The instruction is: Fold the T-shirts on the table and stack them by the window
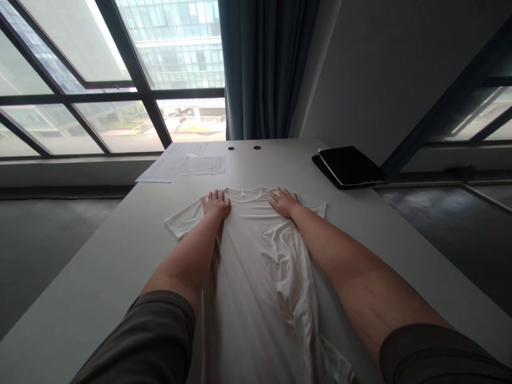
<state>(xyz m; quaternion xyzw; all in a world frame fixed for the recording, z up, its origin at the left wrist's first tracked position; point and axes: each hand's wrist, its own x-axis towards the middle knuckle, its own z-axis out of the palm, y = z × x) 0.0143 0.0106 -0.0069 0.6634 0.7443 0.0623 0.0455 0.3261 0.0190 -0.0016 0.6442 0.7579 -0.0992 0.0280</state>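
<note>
A white short-sleeved T-shirt (pixel 248 266) lies spread on the table, its neckline at the far end and its body running toward me. My left hand (pixel 216 204) rests flat on the left shoulder of the shirt, fingers apart. On the opposite shoulder lies my right hand (pixel 285 202), also flat with its fingers spread. The left sleeve sticks out past my left hand; the right sleeve is partly hidden behind my right hand and forearm. Creases bunch along the right side of the shirt, and its near end runs out of view.
Sheets of paper (pixel 172 161) lie at the far left of the white table (pixel 120 256). A black flat folder-like item (pixel 351 165) sits at the far right, partly over another dark one. Two round holes (pixel 231 149) pierce the far tabletop. Beyond hang blue curtains (pixel 264 69) beside windows.
</note>
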